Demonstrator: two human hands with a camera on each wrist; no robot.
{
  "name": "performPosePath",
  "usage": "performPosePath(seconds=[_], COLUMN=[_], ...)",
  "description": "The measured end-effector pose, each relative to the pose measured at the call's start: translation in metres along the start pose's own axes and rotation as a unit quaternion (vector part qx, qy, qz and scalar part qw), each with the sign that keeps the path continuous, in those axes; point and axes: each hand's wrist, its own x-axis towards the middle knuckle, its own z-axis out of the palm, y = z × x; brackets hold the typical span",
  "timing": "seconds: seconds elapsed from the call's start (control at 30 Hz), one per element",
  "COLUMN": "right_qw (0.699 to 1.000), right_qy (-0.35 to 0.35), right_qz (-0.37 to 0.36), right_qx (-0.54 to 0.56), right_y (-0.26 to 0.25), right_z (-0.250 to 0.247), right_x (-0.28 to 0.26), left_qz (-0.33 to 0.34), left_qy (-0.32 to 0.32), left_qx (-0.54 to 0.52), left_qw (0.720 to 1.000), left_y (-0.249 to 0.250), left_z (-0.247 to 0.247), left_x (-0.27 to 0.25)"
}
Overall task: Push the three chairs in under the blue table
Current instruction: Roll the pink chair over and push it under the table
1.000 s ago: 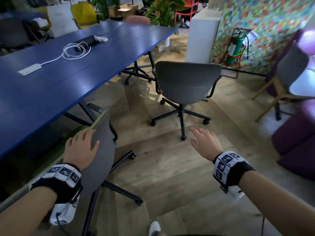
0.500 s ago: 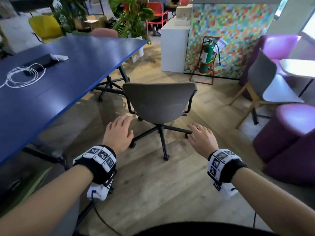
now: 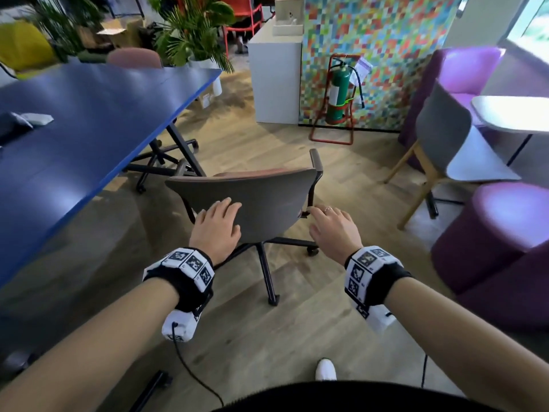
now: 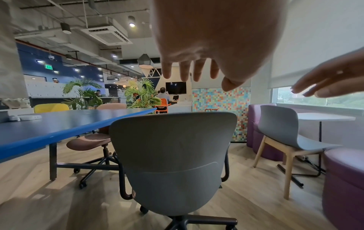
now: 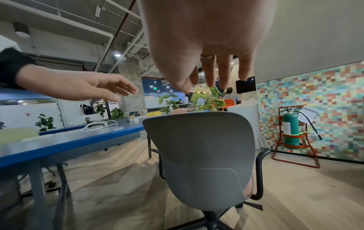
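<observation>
A grey swivel chair (image 3: 267, 200) with a pink seat stands on the wood floor, its back towards me, just off the blue table's (image 3: 89, 129) near right corner. My left hand (image 3: 218, 217) and right hand (image 3: 329, 221) reach out flat, fingers straight, level with the backrest. In the wrist views the left hand (image 4: 197, 70) and right hand (image 5: 212, 74) hover above and short of the chair's top edge (image 4: 173, 115), holding nothing. A second chair with a brown-pink seat (image 4: 88, 141) sits partly under the table beyond it.
A green fire extinguisher in a red stand (image 3: 338, 96) stands by the mosaic wall. To the right are a grey shell chair on wooden legs (image 3: 439, 138), a white round table (image 3: 511, 114) and purple poufs (image 3: 499, 227). A white cabinet (image 3: 276, 78) and plants stand behind.
My left hand came off the chair back at my left, and I turned right. Both hands have closed in on the grey chair, which now stands right in front of them.
</observation>
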Motion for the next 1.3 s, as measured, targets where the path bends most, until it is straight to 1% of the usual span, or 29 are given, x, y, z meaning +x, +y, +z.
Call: performPosePath(seconds=[0.2, 0.3, 0.4, 0.5, 0.6, 0.67, 0.73, 0.8, 0.87, 0.97, 1.03, 1.1, 1.17, 1.23, 1.3], right_qw=[0.999, 0.997, 0.994, 0.992, 0.99, 0.989, 0.987, 0.983, 0.977, 0.964, 0.955, 0.952, 0.954, 0.957, 0.958], right_qy=[-0.009, 0.002, 0.023, 0.007, -0.015, -0.039, -0.067, -0.108, -0.164, -0.246, -0.281, -0.283, -0.27, -0.256, -0.25], right_qz=[-0.037, -0.065, -0.068, -0.081, -0.101, -0.115, -0.127, -0.131, -0.125, -0.097, -0.094, -0.103, -0.113, -0.122, -0.126], right_qx=[0.023, 0.045, 0.083, 0.094, 0.097, 0.084, 0.075, 0.064, 0.047, 0.031, -0.011, -0.055, -0.069, -0.065, -0.059], right_y=[0.021, 0.023, 0.023, 0.018, 0.007, 0.0, -0.006, -0.012, -0.021, -0.035, -0.042, -0.048, -0.05, -0.049, -0.047], right_z=[-0.007, -0.013, -0.015, -0.012, -0.004, 0.004, 0.011, 0.021, 0.035, 0.058, 0.071, 0.08, 0.083, 0.083, 0.083], right_x=[0.075, 0.112, 0.146, 0.172, 0.194, 0.206, 0.218, 0.228, 0.241, 0.257, 0.262, 0.264, 0.266, 0.266, 0.266], left_qz=[-0.042, -0.055, -0.07, -0.086, -0.096, -0.106, -0.119, -0.135, -0.144, -0.138, -0.124, -0.11, -0.091, -0.061, -0.026], left_qy=[0.01, 0.039, 0.066, 0.077, 0.066, 0.044, 0.005, -0.072, -0.161, -0.248, -0.305, -0.341, -0.344, -0.343, -0.36], left_qx=[-0.022, -0.051, -0.097, -0.132, -0.135, -0.128, -0.114, -0.066, 0.006, 0.054, 0.069, 0.077, 0.085, 0.117, 0.158], left_qw=[0.999, 0.996, 0.991, 0.984, 0.984, 0.985, 0.986, 0.986, 0.976, 0.957, 0.942, 0.931, 0.931, 0.93, 0.919], left_y=[0.003, -0.001, -0.008, -0.018, -0.03, -0.042, -0.057, -0.075, -0.098, -0.129, -0.145, -0.156, -0.161, -0.158, -0.151], left_z=[0.004, 0.001, 0.002, 0.004, 0.008, 0.01, 0.013, 0.018, 0.021, 0.023, 0.022, 0.022, 0.022, 0.021, 0.017], left_x=[0.066, 0.093, 0.116, 0.131, 0.144, 0.154, 0.165, 0.175, 0.186, 0.202, 0.209, 0.212, 0.215, 0.22, 0.225])
